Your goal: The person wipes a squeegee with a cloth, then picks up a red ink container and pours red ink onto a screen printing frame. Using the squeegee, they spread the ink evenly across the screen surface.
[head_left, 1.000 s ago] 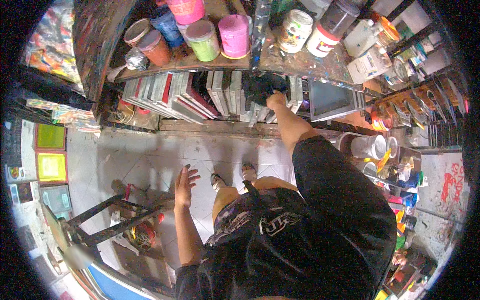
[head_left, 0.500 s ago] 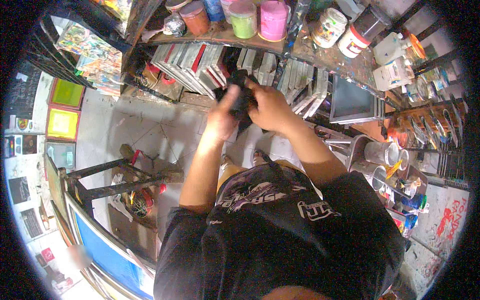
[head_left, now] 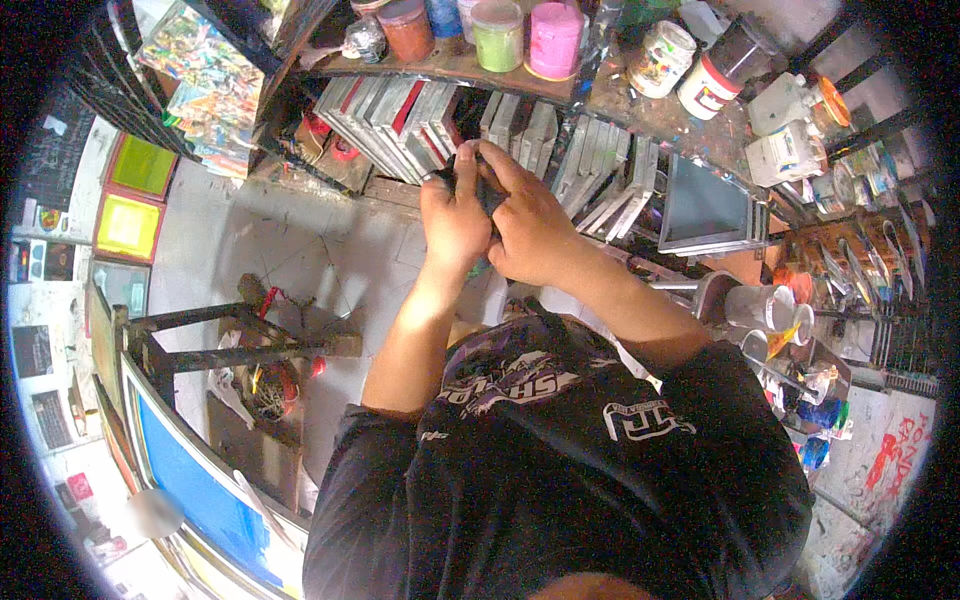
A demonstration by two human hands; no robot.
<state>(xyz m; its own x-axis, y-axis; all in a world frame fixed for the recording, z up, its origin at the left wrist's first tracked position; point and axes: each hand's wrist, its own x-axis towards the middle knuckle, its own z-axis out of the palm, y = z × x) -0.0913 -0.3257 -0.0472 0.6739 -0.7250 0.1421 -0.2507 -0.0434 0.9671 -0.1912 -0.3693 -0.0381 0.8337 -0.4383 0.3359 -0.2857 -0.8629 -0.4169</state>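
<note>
In a paint-spattered workroom, a yellow panel [head_left: 128,226] lies far to the left of the hands, with a blue panel [head_left: 195,470] nearer the person and a dark wooden stand [head_left: 250,356] closer in. Pale floor tiles [head_left: 350,235] stretch left of the left hand. Beyond both hands, a wooden shelf [head_left: 450,62] carries a green tub [head_left: 497,38] and a pink tub [head_left: 555,42] above a row of upright frames [head_left: 400,115]. To the right of the right hand are a grey-framed screen [head_left: 705,207] and clear plastic containers [head_left: 758,307]. At center, the left hand [head_left: 452,225] and right hand [head_left: 533,225] clasp a dark item [head_left: 488,192] between them, mostly hidden by the fingers, its kind unclear.
</note>
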